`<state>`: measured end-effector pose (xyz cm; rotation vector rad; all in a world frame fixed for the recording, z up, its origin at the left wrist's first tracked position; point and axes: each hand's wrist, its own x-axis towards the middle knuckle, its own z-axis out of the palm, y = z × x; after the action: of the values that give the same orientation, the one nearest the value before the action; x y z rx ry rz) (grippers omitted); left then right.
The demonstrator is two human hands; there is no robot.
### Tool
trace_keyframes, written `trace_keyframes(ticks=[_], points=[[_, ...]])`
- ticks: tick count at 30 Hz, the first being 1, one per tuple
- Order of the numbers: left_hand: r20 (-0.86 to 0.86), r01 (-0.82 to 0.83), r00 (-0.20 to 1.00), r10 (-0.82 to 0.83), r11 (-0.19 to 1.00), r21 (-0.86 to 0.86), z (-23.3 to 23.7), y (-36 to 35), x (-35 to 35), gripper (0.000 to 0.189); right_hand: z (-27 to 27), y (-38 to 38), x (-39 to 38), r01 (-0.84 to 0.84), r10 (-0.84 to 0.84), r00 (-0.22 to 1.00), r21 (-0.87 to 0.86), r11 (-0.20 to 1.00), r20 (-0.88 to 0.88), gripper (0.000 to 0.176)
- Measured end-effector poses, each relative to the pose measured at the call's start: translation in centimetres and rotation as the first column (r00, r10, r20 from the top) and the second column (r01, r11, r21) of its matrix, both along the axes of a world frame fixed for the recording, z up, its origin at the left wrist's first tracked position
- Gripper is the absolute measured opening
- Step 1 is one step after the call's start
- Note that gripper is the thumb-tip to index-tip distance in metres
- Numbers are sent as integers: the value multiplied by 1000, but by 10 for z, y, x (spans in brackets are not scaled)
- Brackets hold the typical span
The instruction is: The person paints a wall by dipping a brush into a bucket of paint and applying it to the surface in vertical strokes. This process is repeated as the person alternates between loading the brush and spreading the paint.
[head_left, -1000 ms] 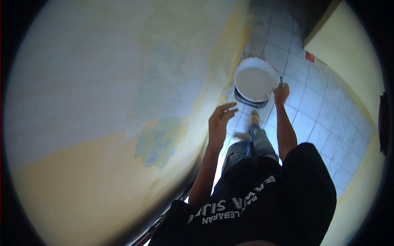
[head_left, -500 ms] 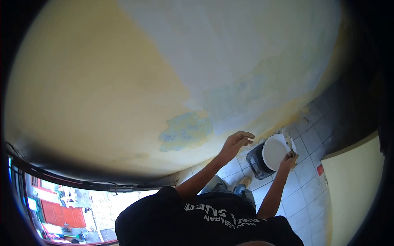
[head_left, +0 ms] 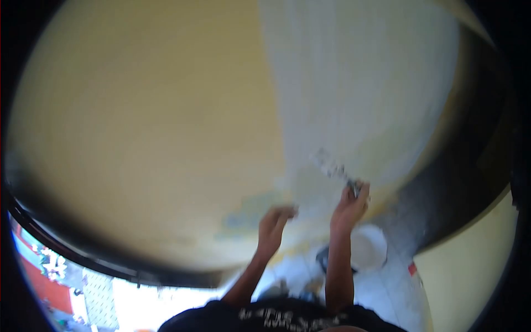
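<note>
My right hand (head_left: 354,202) grips the handle of a flat, paint-smeared paintbrush (head_left: 330,165). The brush points up and left, close to the wall (head_left: 193,99), and motion blurs it; whether it touches cannot be told. A streaky whitish painted area (head_left: 332,72) covers part of the yellow wall. My left hand (head_left: 276,224) is held out near the lower wall, its fingers loosely extended with nothing in them. Below my right forearm, a bucket of white paint (head_left: 369,248) stands on the floor, partly hidden by that arm.
Tiled floor (head_left: 381,293) lies below me. A bluish-green patch (head_left: 249,213) marks the lower wall. At the right stands a pale yellow surface (head_left: 470,265) with a small red object (head_left: 412,269) at its edge. Bright outdoor surroundings with a red panel (head_left: 41,276) show at lower left.
My right hand has lifted the paintbrush from the bucket up toward the wall. My left hand has shifted left and lower in view. The camera view has turned.
</note>
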<state>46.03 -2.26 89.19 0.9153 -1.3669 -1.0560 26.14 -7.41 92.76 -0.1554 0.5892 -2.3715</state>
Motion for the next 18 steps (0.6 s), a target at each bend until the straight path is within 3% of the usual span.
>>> trace_keyframes(ticks=[2, 4, 6, 8, 12, 15, 18], points=[[-113, 4, 994, -2, 1000, 16, 8, 6, 26, 20, 34, -15, 4, 4, -50, 964, -174, 985, -259, 29], [-134, 21, 991, -22, 1000, -7, 25, 11, 52, 19, 85, -15, -1, -34, -145, 837, -314, 949, -528, 26], [-114, 15, 993, -26, 995, -97, 34, 27, 73, 19, 148, -5, -5, -33, -284, 737, -452, 892, -613, 21], [-93, 11, 995, -26, 986, -166, 57, 28, 96, 20, 231, 1, 1, -74, -456, 516, -569, 819, -725, 18], [-104, -7, 994, -26, 953, -303, 86, 42, 120, 22, 350, 18, 9, -195, -625, 102, -631, 751, -774, 17], [-127, -18, 992, -26, 942, -334, 98, 35, 110, 21, 403, 5, 17, -298, -633, 27, -610, 734, -774, 13], [-202, -35, 978, -39, 936, -350, 98, 30, 116, 21, 423, -13, 41, -354, -621, -75, -562, 748, -780, 13]])
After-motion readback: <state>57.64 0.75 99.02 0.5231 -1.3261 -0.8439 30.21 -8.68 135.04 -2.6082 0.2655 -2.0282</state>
